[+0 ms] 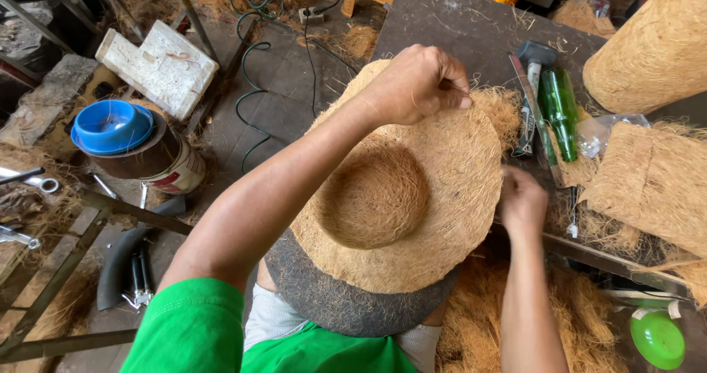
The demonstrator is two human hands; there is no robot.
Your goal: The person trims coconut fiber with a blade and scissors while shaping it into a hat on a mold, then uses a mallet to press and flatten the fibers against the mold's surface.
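Rough matt coir bowl (398, 196); glossy green glass bottle (560, 111)

Soft, even daylight, faint shadows, sharp focus, wide-angle bending at the edges.

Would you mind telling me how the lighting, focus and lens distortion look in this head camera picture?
Head view: soft, even daylight with only faint shadows; the coir fibre bowl and left hand are sharp, and the right hand too; a mild highlight runs along the green glass bottle; wide-angle distortion stretches the green sleeve and forearm near the bottom edge; the far corners are darker.
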